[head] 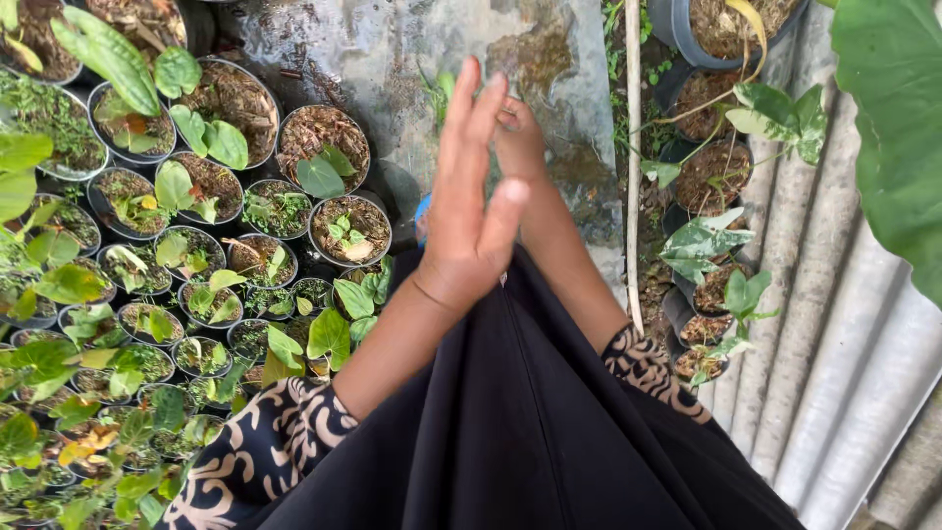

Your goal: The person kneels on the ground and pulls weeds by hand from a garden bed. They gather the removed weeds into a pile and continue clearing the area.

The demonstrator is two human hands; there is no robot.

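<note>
While flat palms press together, left hand (469,221), right hand (518,142) grip open, empty, above round potted seedlings (339,196).

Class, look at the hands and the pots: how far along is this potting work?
Done: the small black pots at the person's left are filled with soil, and most hold seedlings. In hand: nothing; the left hand and right hand are pressed together, empty, above the wet concrete. Left: nothing unfinished shows; pots at the right also hold plants.
</note>
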